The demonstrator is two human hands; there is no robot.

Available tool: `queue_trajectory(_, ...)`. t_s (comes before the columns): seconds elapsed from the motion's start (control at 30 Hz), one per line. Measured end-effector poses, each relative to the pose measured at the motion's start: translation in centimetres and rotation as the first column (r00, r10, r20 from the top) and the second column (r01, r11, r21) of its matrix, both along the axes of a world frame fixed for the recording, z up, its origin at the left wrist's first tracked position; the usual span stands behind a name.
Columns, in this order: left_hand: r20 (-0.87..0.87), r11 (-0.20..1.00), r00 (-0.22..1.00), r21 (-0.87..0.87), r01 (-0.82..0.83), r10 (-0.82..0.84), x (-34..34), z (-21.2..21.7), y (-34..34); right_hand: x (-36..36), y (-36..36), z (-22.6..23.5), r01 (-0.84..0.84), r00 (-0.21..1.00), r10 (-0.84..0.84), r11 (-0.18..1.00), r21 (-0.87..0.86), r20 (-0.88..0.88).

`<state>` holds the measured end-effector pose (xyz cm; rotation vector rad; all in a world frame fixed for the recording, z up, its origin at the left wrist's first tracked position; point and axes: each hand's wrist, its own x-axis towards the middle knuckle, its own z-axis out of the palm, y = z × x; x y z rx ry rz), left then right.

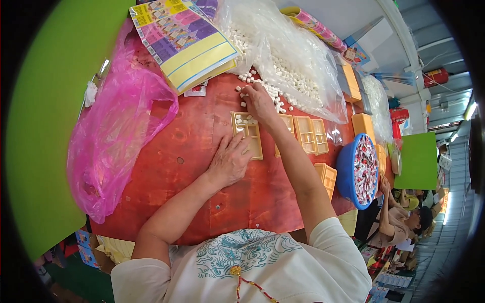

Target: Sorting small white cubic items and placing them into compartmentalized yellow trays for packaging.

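Observation:
A tan compartment tray [255, 146] lies on the red-covered table, with several small white cubes [244, 120] in its far compartment. My left hand [231, 160] rests against the tray's near left side, its fingers stretched out and apart over the rim. Just beyond the tray, my right hand [260, 105] reaches into a spread of loose white cubes [275, 93]. Its fingers are curled and pinched together at the cubes; how many are between the fingertips is hidden. More tan trays [304, 134] stand beside my right forearm.
A large clear bag [283, 40] of white cubes spreads across the back. To the left are a pink plastic bag [121, 121] and printed packaging [189, 48]. A blue basin [346, 174] full of small sachets sits right, near another person [399, 219].

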<state>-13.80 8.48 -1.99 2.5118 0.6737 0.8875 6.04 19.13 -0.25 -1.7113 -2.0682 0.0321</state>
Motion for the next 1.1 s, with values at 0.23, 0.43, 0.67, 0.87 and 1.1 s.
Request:
queue_trajectory(0.23,-0.028,1.000,1.000,0.014,0.007,-0.006,-0.1,-0.1,0.1,1.0,-2.2,1.1,0.000,0.983,-0.014,0.997,-0.074,-0.185)
queue_trajectory(0.43,0.013,1.000,1.000,0.028,0.002,-0.002,-0.1,0.4,0.1,-0.7,-6.5,1.9,-0.173,0.957,0.167,0.985,-0.005,-0.239)
queue_trajectory(0.67,0.056,1.000,0.998,0.026,-0.014,0.012,-0.2,0.5,-0.1,0.7,-9.1,0.7,0.132,0.893,-0.140,0.990,-0.049,-0.428)
queue_trajectory(0.87,0.082,0.995,0.991,-0.001,-0.104,0.104,-0.2,0.9,0.9,-0.1,-10.7,-1.3,0.156,0.931,-0.108,0.981,0.113,-0.350)
queue_trajectory(1.1,-0.074,0.954,0.952,0.077,-0.291,0.296,1.0,1.1,3.0,0.0,-11.5,-1.2,0.181,0.945,-0.109,0.960,0.215,-0.308)
